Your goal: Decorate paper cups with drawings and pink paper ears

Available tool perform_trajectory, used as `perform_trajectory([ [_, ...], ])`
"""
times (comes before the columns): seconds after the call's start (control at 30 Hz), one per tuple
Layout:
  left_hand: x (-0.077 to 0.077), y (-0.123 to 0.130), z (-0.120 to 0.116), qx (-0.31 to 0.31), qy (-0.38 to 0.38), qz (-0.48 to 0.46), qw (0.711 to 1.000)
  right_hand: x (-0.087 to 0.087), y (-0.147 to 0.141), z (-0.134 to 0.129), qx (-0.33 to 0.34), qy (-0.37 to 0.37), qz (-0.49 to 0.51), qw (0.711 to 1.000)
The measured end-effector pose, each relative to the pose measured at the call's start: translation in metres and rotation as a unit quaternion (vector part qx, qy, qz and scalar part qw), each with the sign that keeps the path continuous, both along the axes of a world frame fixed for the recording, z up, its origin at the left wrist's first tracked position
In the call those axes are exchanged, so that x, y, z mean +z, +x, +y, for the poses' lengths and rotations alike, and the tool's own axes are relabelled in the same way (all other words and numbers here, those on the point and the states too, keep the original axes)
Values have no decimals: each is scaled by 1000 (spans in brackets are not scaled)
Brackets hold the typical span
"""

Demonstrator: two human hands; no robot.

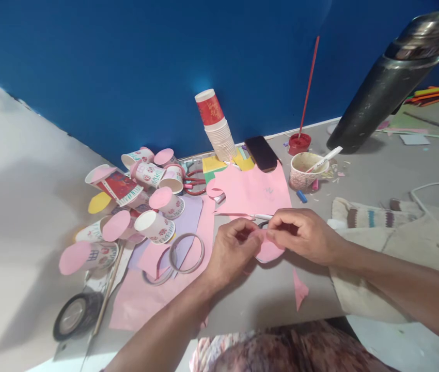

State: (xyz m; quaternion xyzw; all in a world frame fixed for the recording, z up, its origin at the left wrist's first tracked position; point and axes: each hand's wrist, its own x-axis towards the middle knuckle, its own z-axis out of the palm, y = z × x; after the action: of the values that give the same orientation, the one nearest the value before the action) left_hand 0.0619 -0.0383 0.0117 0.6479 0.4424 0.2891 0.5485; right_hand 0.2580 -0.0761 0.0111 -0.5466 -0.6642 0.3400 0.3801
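Pink paper (270, 251) (round-edged) pinched between the hands, left (232, 250) and right (308, 236).

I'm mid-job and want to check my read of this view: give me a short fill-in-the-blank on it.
1. The left hand and right hand pinch a paper piece coloured ____.
2. The black smartphone lies ____ the stack of paper cups and the small red pot.
3. The thin stick standing in that pot is coloured ____.
4. In the picture, the black tape roll is to the ____ of the flask.

Missing words: pink; between; red; left.
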Motion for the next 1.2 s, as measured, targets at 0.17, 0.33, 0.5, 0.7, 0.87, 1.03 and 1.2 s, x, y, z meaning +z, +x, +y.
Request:
perform_trajectory([
  [0.17,-2,0,2,22,31,-5,999,-1,0,0,-11,-47,-1,999],
  [0.33,-4,-2,2,83,132,-26,987,-4,0,3,-2,-96,-34,995],
  [0.5,-5,0,-3,75,192,-20,978,-3,-3,5,-2,-100,-57,993],
  [0.7,-8,2,-1,121,194,-38,973,-5,-4,5,11,-136,-37,990],
  [0.87,-7,2,2,134,183,-39,973,-8,-3,4,39,-156,-6,987],
  [1.03,-5,2,0,95,138,-10,986,-6,-1,3,-17,-87,-14,996],
  [1.2,-4,1,5,129,89,-19,987,-3,2,1,-24,-106,52,993],
])
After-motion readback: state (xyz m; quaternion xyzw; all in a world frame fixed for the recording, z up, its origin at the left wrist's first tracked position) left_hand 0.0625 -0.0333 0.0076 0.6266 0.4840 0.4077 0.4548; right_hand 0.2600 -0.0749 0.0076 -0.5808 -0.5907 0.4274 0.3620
